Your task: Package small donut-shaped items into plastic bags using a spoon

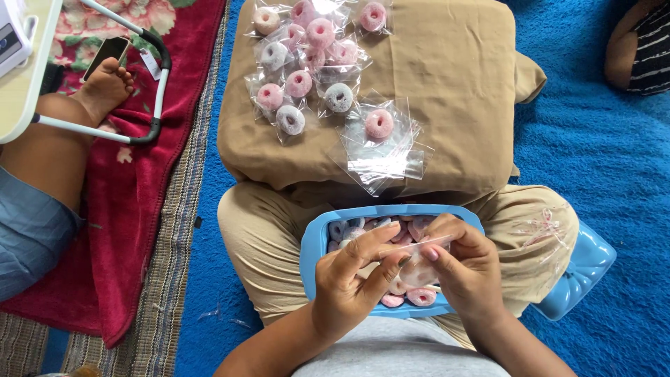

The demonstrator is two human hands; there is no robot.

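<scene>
Blue carpet [593, 139] covers the floor, with a red floral mat [132, 209] on the left and a tan cushion [453, 77] lying far from the person's crossed legs. On the lap sits a light blue plastic tub [315, 241] filled with pink and pale sugared ring candies [408, 297]. Over it the left hand [345, 279] and the right hand [467, 269] meet, both pinching a small clear plastic sleeve [417, 269] between thumb and fingertips, with one ring candy seemingly at or just inside its mouth. The sleeve looks thin, light and slippery, likely to crumple or cling shut, so the best hold seems to be at its open edge, one lip per hand. The candy looks light and firm, its sugary coat probably gritty enough to grip by the rim. On the cushion's far left lie packed candies in sleeves [300, 84], and nearer, a loose stack of empty sleeves [384, 164]. At far left another person's bare foot [105, 84] rests beside a phone [105, 56].
</scene>
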